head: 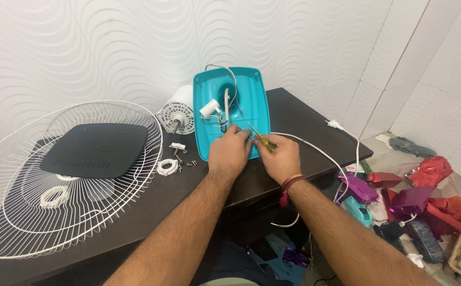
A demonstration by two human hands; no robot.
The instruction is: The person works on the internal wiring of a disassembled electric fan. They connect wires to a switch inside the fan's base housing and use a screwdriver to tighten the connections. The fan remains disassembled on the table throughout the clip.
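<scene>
A teal plastic fan base (251, 92) stands tilted on the dark table (294, 108), its hollow underside facing me with white wires and a small white part (209, 109) inside. My left hand (229, 152) presses on the lower edge of the base, fingers curled on something I cannot make out. My right hand (279, 156) grips a screwdriver with a yellow handle (262, 140), its tip pointing up-left into the base beside my left fingers. A red thread band circles my right wrist.
A white wire fan guard (7, 212) lies at the left with a black plate (95, 150) on it. A white motor (177, 111), a white ring (167, 167) and loose screws (185, 163) sit mid-table. A white power cord (341, 130) trails right. Shiny wrappers and clutter (416, 204) cover the floor.
</scene>
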